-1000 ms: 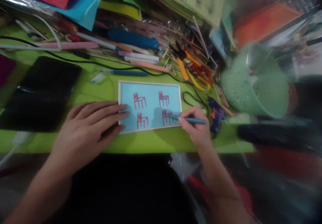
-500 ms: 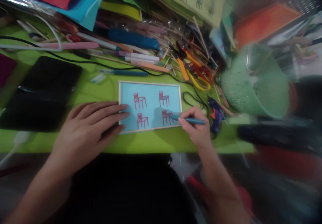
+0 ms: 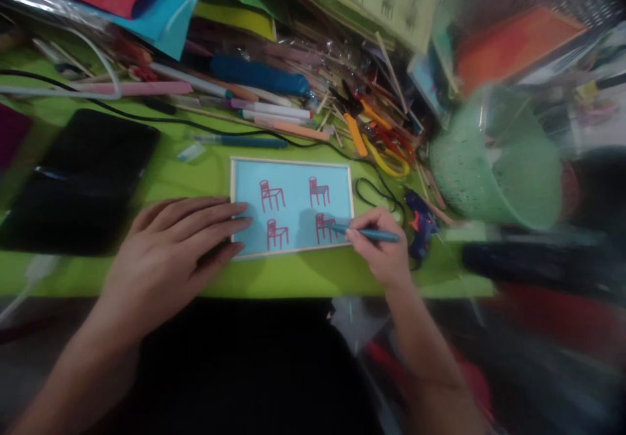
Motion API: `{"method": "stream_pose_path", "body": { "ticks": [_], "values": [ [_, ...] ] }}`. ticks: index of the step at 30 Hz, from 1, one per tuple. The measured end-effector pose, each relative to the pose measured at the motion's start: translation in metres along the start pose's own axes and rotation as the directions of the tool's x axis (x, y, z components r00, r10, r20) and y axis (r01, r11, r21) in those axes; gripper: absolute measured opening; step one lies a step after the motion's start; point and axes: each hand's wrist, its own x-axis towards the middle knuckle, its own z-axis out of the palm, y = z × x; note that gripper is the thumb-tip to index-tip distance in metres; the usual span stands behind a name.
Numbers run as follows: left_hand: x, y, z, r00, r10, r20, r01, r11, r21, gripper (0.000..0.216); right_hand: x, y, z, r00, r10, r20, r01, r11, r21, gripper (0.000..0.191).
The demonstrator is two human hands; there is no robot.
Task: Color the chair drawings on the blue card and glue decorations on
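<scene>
A light blue card (image 3: 298, 194) with a thin pale stick frame lies flat on the green table. Several chairs are drawn on it in dark red lines, and the upper right chair (image 3: 319, 192) has a darker, filled-in seat. My left hand (image 3: 171, 242) rests with outstretched fingers over the card's left edge. Between the fingers of my right hand (image 3: 381, 242) is a teal pen (image 3: 374, 233), its tip at the seat of the lower right chair (image 3: 323, 226). My right hand hides part of the card's lower right corner.
A black tablet-like device (image 3: 83, 180) lies at the left. Pens, sticks and orange-handled pliers (image 3: 356, 132) crowd the table's back. On the right are a blue glue gun (image 3: 420, 226) and a green basket (image 3: 499, 161). A black cable (image 3: 195, 124) crosses behind the card.
Almost nothing differs. The pen tip stays at the lower right chair with at most a tiny shift, and my left hand has not moved.
</scene>
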Motion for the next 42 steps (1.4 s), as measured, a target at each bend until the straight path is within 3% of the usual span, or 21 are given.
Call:
{"method": "stream_pose_path", "body": {
  "ticks": [25, 42],
  "values": [
    [-0.0009, 0.0003, -0.0017, 0.999, -0.050, 0.021, 0.051, 0.998, -0.043, 0.029, -0.0008, 0.0012, 0.0000, 1.000, -0.004, -0.004, 0.004, 1.000, 0.013, 0.013],
    [0.0006, 0.0016, -0.0045, 1.000, -0.020, 0.022, 0.021, 1.000, -0.017, 0.025, -0.0006, 0.0015, 0.0004, 1.000, 0.006, -0.020, -0.006, 1.000, 0.016, 0.013]
  ]
}}
